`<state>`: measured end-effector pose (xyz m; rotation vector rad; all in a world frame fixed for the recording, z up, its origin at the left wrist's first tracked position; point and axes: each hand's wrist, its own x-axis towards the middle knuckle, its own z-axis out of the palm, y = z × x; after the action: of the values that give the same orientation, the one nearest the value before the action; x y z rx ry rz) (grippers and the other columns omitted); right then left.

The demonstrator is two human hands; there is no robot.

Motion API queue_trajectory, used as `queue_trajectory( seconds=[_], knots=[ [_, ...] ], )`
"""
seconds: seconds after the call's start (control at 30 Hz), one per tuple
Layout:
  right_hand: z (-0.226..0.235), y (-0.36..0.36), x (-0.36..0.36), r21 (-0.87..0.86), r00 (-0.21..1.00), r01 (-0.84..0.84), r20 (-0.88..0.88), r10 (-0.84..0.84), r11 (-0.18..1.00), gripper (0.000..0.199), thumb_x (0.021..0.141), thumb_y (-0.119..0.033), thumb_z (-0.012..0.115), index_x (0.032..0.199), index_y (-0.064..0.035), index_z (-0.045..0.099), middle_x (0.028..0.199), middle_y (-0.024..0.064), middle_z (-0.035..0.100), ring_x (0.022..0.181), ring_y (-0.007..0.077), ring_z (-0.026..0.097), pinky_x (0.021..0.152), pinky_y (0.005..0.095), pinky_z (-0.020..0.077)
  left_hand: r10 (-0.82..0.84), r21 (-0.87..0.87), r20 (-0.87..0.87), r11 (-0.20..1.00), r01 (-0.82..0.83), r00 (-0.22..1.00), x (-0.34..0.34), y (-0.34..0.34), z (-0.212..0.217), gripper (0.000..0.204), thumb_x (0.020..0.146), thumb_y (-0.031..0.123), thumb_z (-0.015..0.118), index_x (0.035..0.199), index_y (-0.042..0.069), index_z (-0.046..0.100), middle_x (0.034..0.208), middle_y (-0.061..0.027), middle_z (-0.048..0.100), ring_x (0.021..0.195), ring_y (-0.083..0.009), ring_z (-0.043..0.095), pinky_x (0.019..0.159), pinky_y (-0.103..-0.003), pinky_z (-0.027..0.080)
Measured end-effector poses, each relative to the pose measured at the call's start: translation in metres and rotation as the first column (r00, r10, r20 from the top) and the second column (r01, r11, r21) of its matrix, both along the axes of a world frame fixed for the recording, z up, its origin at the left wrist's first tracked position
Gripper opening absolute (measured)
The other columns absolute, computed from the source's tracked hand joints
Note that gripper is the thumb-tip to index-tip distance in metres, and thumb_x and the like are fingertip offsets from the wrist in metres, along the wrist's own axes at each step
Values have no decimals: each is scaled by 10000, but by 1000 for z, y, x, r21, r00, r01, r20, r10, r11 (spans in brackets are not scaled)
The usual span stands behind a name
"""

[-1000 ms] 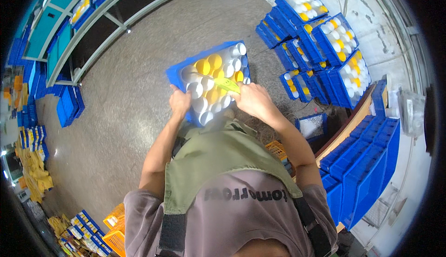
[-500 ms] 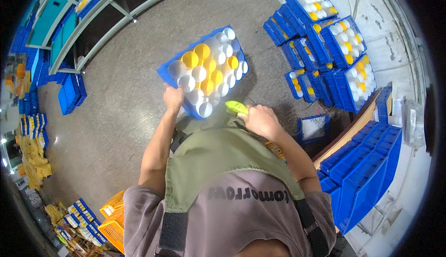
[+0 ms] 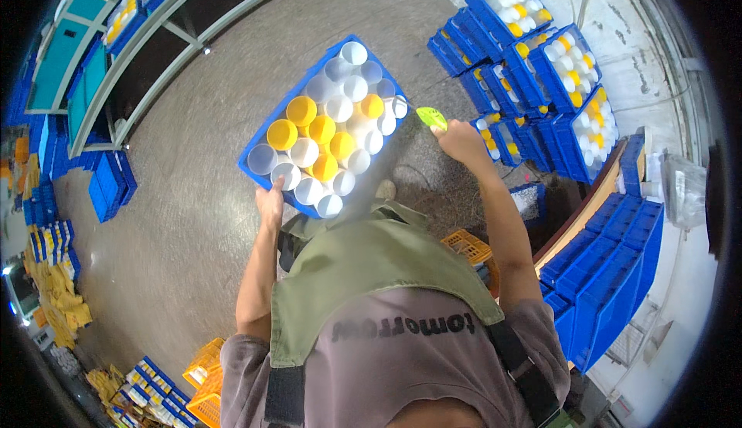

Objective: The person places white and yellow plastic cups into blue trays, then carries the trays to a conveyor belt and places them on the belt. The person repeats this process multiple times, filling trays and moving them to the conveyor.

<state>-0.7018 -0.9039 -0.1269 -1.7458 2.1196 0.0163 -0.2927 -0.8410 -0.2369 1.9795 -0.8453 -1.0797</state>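
Observation:
My left hand (image 3: 270,202) grips the near left corner of a blue crate (image 3: 247,158), thumb over the rim. The crate hangs over the floor in front of me, tilted so its contents face up. Several open-topped round cups stand packed inside, mostly white cups (image 3: 338,109) with some yellow cups (image 3: 321,129) among them. To the right of the crate, my right hand (image 3: 464,143) is closed around a lime-green flat oval object (image 3: 431,118) with dark marks. Its kind is unclear, and it stands apart from the crate.
Stacked blue crates of white and yellow cups (image 3: 573,61) line the right wall. Nearer on the right, more blue crates (image 3: 599,273) stand by a wooden edge. A metal-framed rack (image 3: 174,30) is at far left. Orange baskets (image 3: 205,409) sit low left.
The crate has shifted left and turned more toward me, with my left hand on it. My right hand has moved forward and right with the lime-green object, away from my body.

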Motion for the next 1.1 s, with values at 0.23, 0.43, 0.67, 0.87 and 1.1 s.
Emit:
queue_trajectory(
  seconds=[0.23, 0.43, 0.67, 0.87, 1.1],
  knots=[
    [24, -79, 36, 208, 997, 82, -27, -78, 975, 542, 906, -443, 575, 952, 88, 673, 962, 311, 656, 949, 439, 642, 835, 492, 506, -20, 2, -167, 1000, 21, 986, 74, -38, -15, 312, 889, 180, 625, 1100, -48, 642, 1034, -100, 681, 904, -188, 628, 825, -335, 486],
    [43, -125, 104, 392, 996, 4, -82, 30, 920, 568, 909, -475, 551, 979, 73, 683, 945, 304, 665, 937, 414, 659, 824, 473, 509, 72, 18, -276, 997, -69, 958, 127, -70, -18, 348, 897, 187, 622, 1158, -42, 607, 1088, -103, 661, 939, -200, 627, 843, -334, 490],
    [59, -157, 198, 454, 987, -126, -34, 159, 882, 537, 913, -452, 546, 1000, 59, 688, 986, 308, 655, 994, 419, 643, 883, 471, 497, 297, 61, -407, 952, -299, 864, 172, -90, -24, 364, 885, 129, 636, 1167, -98, 594, 1129, -139, 646, 992, -221, 615, 889, -347, 467],
    [65, -184, 277, 518, 916, -361, 41, 399, 776, 470, 936, -400, 539, 1033, 36, 686, 932, 282, 672, 953, 416, 653, 852, 489, 498, 511, 112, -345, 855, -506, 787, 210, -103, -30, 344, 875, 129, 632, 1141, -89, 613, 1076, -133, 667, 933, -221, 633, 826, -346, 489],
    [65, -243, 365, 472, 777, -602, 160, 609, 644, 420, 934, -387, 539, 1037, -1, 669, 849, 242, 677, 861, 416, 655, 773, 500, 495, 647, 54, -234, 754, -655, 725, 273, -133, -26, 345, 848, 153, 646, 1114, -66, 644, 1029, -127, 682, 877, -211, 643, 760, -339, 500]
  ],
)
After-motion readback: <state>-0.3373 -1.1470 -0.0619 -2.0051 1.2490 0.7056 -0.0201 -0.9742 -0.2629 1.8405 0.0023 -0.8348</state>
